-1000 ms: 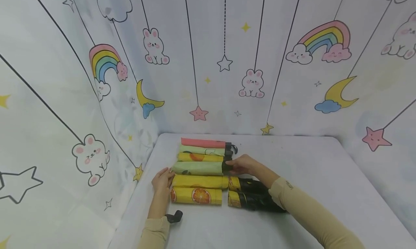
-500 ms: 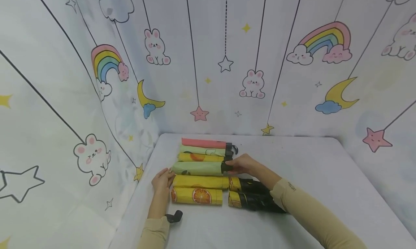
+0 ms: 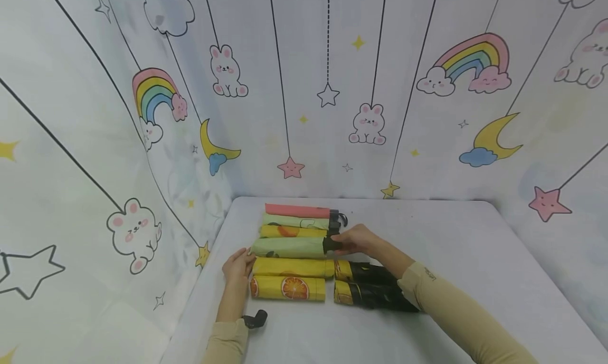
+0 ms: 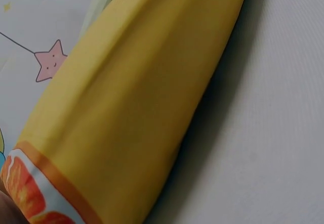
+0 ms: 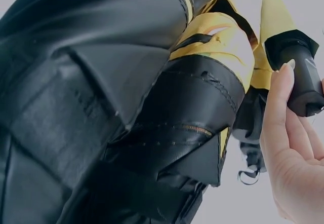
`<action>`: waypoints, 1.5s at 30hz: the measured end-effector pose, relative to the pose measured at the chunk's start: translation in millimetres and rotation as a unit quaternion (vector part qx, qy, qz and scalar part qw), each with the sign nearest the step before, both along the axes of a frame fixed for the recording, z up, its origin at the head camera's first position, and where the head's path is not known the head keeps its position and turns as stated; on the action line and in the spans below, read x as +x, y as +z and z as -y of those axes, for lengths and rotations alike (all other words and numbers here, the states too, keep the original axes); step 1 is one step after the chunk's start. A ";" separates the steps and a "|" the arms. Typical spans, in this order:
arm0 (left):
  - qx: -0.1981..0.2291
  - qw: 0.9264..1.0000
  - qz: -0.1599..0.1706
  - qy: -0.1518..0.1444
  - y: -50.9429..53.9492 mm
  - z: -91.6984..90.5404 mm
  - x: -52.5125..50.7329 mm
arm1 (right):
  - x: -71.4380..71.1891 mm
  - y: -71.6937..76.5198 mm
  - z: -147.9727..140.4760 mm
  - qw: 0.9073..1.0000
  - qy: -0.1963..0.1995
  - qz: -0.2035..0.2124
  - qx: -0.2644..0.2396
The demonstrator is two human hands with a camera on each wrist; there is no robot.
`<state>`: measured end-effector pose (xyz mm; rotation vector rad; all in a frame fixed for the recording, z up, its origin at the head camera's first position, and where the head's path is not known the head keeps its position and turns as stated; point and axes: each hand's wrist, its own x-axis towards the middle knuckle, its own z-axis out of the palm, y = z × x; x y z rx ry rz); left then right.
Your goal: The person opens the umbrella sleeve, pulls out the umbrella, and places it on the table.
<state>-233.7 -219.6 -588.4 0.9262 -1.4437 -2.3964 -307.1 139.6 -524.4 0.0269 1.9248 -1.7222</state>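
A light green folded umbrella (image 3: 290, 247) lies crosswise between my two hands in the head view. My right hand (image 3: 356, 239) pinches its black handle (image 5: 302, 77) between thumb and fingers, as the right wrist view shows. At the other end, my left hand (image 3: 235, 266) holds the umbrella's tip with its fingertips, partly hidden. Just in front lie a plain yellow roll (image 3: 292, 267) and a yellow roll with orange-slice prints (image 3: 294, 288). Yellow fabric with an orange print (image 4: 131, 97) fills much of the left wrist view.
Behind the green umbrella lie a yellow one (image 3: 290, 231), a pale green one (image 3: 294, 221) and a red one (image 3: 296, 211), handles to the right. Two black-and-yellow folded pieces (image 3: 380, 295) lie below my right forearm. White cloth (image 3: 451, 237) covers the table.
The head view has shifted very slightly. Both hands stay at the ends of the green umbrella, with no clear movement of it.
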 end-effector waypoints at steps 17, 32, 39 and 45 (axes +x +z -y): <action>0.006 1.000 0.001 -0.001 -6.5 2.2 2.4 | -1.2 -3.4 -12.8 1.000 -0.004 -0.007 0.005; 0.009 1.000 -0.002 -0.003 -5.6 5.7 1.2 | -4.6 -4.9 -21.2 1.000 -0.012 -0.002 0.016; 0.010 1.000 -0.004 -0.001 0.6 5.8 1.9 | -3.0 -0.5 -27.6 1.000 -0.003 -0.003 0.001; 0.018 1.000 -0.007 -0.005 1.6 5.9 0.5 | -0.6 4.3 -37.0 1.000 -0.002 -0.015 -0.001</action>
